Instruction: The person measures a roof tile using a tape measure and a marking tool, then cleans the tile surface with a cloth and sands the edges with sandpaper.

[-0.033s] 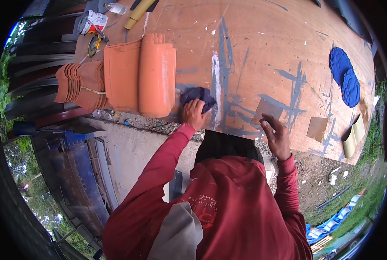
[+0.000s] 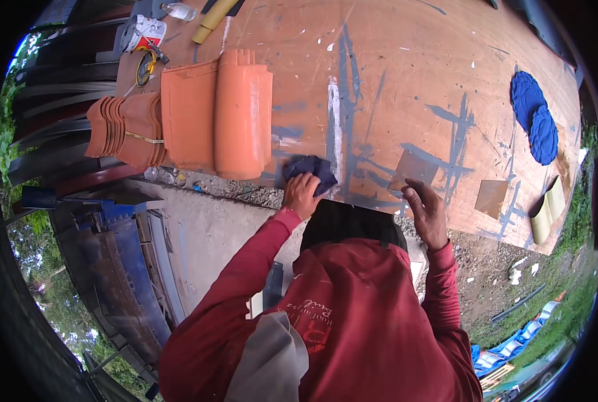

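My left hand [image 2: 302,194] is closed on a bunched dark blue cloth [image 2: 310,169]. The cloth is pressed against the wooden tabletop [image 2: 406,80], close to its near edge. To the left of it stands a big orange roof tile [image 2: 243,120], with flatter orange tiles [image 2: 188,117] beside it. My right hand [image 2: 427,211] is at the near edge with thumb and forefinger slightly apart and nothing visible between them. Just beyond its fingertips lies a thin square plate [image 2: 413,169]. The other fingers are partly hidden.
A second square plate [image 2: 491,198] and a rolled tan sheet [image 2: 547,216] lie at the right. Two blue mounds [image 2: 535,117] sit farther back. At the far left are a white tub [image 2: 145,33], a yellow tape measure [image 2: 145,67], a clear bottle [image 2: 180,11] and a yellowish roll [image 2: 212,21].
My left hand and the cloth have slid a little toward the near edge and slightly right, uncovering a whitish smear beside the tile. The right hand has barely moved.
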A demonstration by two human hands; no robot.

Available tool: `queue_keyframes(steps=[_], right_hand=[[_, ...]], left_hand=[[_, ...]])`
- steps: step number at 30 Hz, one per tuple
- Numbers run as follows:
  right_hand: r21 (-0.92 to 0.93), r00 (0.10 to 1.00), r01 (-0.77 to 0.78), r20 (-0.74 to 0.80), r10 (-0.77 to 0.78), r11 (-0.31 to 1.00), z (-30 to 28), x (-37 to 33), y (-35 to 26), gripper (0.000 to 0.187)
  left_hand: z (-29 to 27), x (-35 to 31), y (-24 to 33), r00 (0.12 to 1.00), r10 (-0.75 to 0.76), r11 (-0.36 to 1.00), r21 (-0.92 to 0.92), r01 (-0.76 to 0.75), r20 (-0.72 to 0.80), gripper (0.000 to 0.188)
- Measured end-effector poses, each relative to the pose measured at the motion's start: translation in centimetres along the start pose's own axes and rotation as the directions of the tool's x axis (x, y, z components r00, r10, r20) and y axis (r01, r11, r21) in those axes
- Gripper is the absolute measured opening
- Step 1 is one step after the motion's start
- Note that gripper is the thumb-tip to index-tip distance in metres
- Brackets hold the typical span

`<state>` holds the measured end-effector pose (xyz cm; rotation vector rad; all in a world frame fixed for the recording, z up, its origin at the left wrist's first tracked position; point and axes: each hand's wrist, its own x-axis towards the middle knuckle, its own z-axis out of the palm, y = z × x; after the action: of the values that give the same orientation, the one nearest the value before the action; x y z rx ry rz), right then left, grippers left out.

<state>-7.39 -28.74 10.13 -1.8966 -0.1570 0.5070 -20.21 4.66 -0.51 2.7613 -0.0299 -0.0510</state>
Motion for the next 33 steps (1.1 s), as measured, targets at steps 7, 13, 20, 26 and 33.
queue_keyframes(steps=[7, 13, 20, 26, 33], right_hand=[[0.080, 0.969, 0.004, 0.247, -0.023, 0.997, 4.3, -0.9, 0.5, 0.044], [0.094, 0.768, 0.414, 0.498, -0.403, 0.905, 12.6, -1.2, -5.9, 0.063], [-0.092, 0.835, 0.548, 0.125, -0.536, 0.831, 14.0, 6.5, -6.6, 0.041], [-0.823, 0.481, 0.139, -0.430, -0.764, 0.550, 5.6, 18.5, -2.7, 0.032], [-0.638, 0.912, 0.350, 0.066, -0.404, 0.686, 23.4, 5.4, 0.4, 0.043]], left_hand=[[-2.9, -15.4, 1.2, 0.779, -0.625, 0.765, -0.168, 0.622, 0.044, 0.031], [-11.8, -5.7, 6.7, 0.896, -0.442, 0.785, -0.502, 0.363, -0.043, 0.034], [-12.7, -6.9, 3.7, 0.915, -0.279, 0.826, -0.558, 0.075, -0.291, 0.032], [-3.8, -20.6, -7.5, 0.763, -0.488, 0.717, -0.303, 0.627, 0.424, 0.040], [6.2, -38.7, -14.1, 0.527, -0.491, 0.642, -0.122, 0.757, 0.694, 0.038]])
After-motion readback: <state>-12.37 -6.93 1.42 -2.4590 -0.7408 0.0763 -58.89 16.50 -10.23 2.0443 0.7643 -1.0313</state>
